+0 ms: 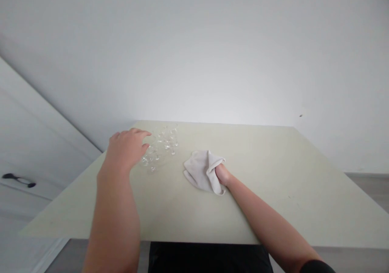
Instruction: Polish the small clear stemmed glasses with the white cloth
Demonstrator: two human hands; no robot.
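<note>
Cluster of small clear glasses [161, 148] stands at far left part of table [273, 192], shapes hard to separate, possibly stemmed. Left hand [126, 148] open, palm down, fingertips [146, 134] at cluster's near edge; contact uncertain. Right hand [222, 175] closed, gripping crumpled pale cloth [202, 170] resting on tabletop, just right of glasses. White cabinet [27, 159] with dark handle [18, 179] at left.

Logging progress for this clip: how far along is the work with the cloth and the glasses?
Early. Nothing looks finished: the clear glasses stand clustered on the table. In hand: right hand grips a bunched cloth; left hand reaches the cluster, lifting none. Every glass remains.
</note>
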